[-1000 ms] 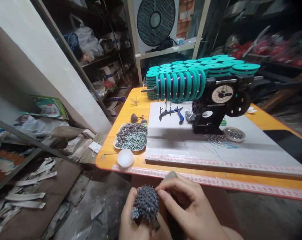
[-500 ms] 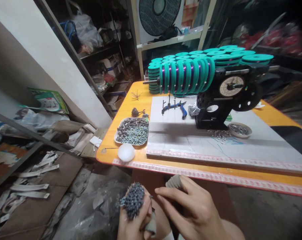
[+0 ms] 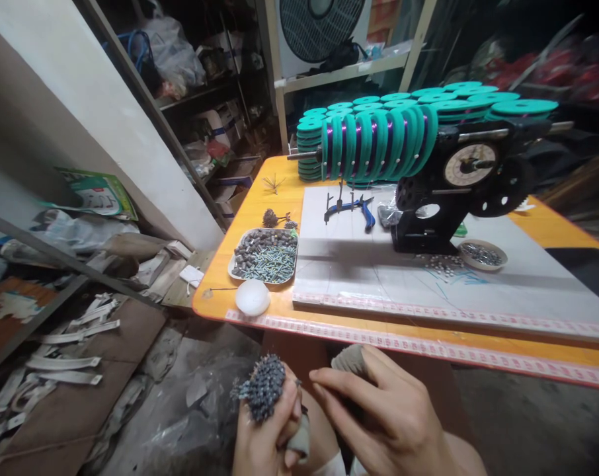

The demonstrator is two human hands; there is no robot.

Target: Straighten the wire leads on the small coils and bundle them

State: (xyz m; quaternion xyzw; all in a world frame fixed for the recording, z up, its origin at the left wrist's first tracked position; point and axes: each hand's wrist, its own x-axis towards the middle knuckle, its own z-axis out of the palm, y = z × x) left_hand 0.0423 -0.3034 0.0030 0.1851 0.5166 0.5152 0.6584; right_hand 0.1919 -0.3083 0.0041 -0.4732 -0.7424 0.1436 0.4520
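At the bottom of the view my left hand (image 3: 274,430) is closed around a thick bundle of small grey-blue pieces with thin wire ends (image 3: 264,390). The ends stand up in a dense cluster above my fist. Just to its right is my right hand (image 3: 391,413), thumb and index finger pinched together and pointing at the bundle, apart from it. Whatever the pinch holds is too small to make out. Grey fabric covers (image 3: 349,359) wrap some of my fingers. Both hands are over my lap, below the table's front edge.
On the orange table (image 3: 220,281) stand a tray of small parts (image 3: 264,258), a white round lump (image 3: 252,297), blue-handled pliers (image 3: 352,210) and a black winding machine (image 3: 428,225) carrying green spools (image 3: 379,145). A dish of metal bits (image 3: 482,255) sits right of its base.
The camera view has shifted slightly, so the table and machine sit a little differently in the picture. Both hands keep nearly the same pose; the bundle is tilted slightly differently.
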